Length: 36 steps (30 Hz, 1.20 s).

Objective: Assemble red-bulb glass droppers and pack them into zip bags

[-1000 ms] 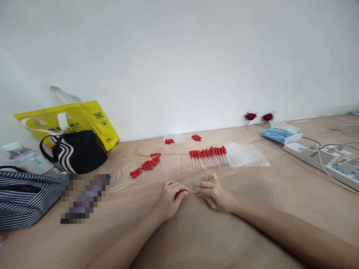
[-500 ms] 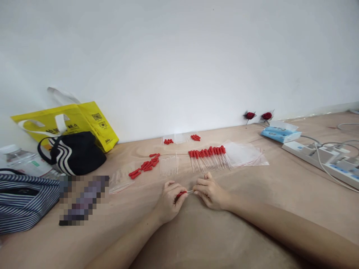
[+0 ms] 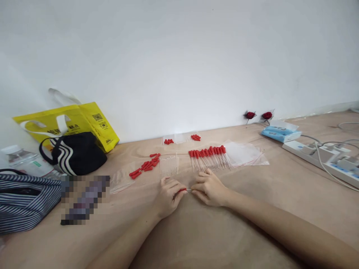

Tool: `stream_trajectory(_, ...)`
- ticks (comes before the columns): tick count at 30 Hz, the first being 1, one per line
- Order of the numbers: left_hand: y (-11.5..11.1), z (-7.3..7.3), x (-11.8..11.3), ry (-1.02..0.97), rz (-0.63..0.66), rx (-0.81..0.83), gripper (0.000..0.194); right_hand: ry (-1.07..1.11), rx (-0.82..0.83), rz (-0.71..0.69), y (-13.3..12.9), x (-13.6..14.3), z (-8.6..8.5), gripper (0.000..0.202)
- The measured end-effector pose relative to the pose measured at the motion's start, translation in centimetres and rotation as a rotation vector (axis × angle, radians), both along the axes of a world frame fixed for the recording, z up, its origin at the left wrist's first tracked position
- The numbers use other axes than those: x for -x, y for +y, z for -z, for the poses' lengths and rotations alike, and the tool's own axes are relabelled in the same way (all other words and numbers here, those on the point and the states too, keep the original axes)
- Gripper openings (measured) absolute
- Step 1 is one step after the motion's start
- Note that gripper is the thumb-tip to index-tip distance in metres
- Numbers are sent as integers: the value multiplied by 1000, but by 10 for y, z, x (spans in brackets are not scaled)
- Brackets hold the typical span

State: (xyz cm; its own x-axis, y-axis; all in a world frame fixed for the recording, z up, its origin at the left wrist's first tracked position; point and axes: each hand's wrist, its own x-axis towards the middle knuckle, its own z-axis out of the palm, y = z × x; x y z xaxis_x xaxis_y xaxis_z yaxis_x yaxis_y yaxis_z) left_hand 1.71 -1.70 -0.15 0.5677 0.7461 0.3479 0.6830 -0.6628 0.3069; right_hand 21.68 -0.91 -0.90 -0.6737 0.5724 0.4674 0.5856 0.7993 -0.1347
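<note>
White wall (image 3: 179, 67) backs a tan worktop (image 3: 202, 239), with the work held over its middle. The left hand (image 3: 169, 196) is closed on a red bulb (image 3: 182, 189), one end of which shows past the fingers and points right. The right hand (image 3: 208, 188) pinches a thin clear tube (image 3: 189, 190), of which only a short length is visible between the two hands. Bulb and tube lie in one line, the long axis running roughly level from left to right, so each hand sits at its own end. How far the tube goes into the bulb cannot be told.

Beyond the left hand, loose bulbs (image 3: 146, 164) lie scattered off to its left, and bare tubes (image 3: 169, 165) lie side by side in a row, pointing toward the wall. Capped tubes (image 3: 209, 153) make another row just beyond the right hand, red ends toward the wall, nearer to it than to the left hand. Clear bags (image 3: 244, 154) lie to their right.
</note>
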Motion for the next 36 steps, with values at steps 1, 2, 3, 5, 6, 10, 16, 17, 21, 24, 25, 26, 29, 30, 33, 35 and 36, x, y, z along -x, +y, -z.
stream_trajectory(1, 2, -1, 3, 0, -21, -27, 16, -12, -4, 6, 1, -1, -3, 17)
stream_trajectory(2, 4, -3, 7, -3, -64, -61, 19, -10, 1, 22, 4, -2, -5, 16)
stream_trajectory(3, 6, -5, 13, -9, -131, -99, 29, 8, 16, 61, 8, -4, -7, 17)
stream_trajectory(5, 13, -8, 28, -18, -339, -175, 43, 73, 77, 204, 21, -9, -10, 20)
stream_trajectory(6, 18, -10, 37, -20, -456, -197, 41, 115, 115, 303, 29, -12, -10, 23)
stream_trajectory(10, 34, -12, 75, 26, -805, -114, 22, 217, 239, 667, 62, -19, -8, 26)
stream_trajectory(16, 45, -1, 102, 153, -883, -81, 21, 206, 286, 819, 79, -10, 4, 21)
stream_trajectory(17, 46, 1, 104, 154, -867, -95, 20, 199, 283, 831, 79, -10, 5, 22)
stream_trajectory(21, 50, 5, 110, 128, -798, -142, 20, 145, 277, 855, 78, -12, 6, 22)
stream_trajectory(24, 52, 5, 114, 118, -811, -151, 21, 141, 263, 857, 75, -7, -1, 22)
stream_trajectory(25, 53, 5, 115, 118, -823, -156, 23, 142, 253, 849, 73, -3, -5, 22)
stream_trajectory(26, 54, 4, 116, 125, -835, -161, 24, 137, 253, 834, 72, 3, -8, 22)
stream_trajectory(29, 55, 2, 118, 162, -854, -164, 26, 90, 323, 784, 70, 27, -16, 23)
stream_trajectory(30, 55, 2, 118, 174, -854, -160, 24, 77, 358, 783, 71, 36, -18, 24)
stream_trajectory(33, 55, 2, 117, 189, -850, -148, 17, 64, 432, 816, 77, 62, -20, 25)
stream_trajectory(35, 55, 2, 116, 196, -859, -146, 15, 63, 472, 838, 81, 74, -20, 26)
stream_trajectory(36, 55, 2, 116, 198, -864, -146, 15, 63, 489, 846, 83, 80, -20, 27)
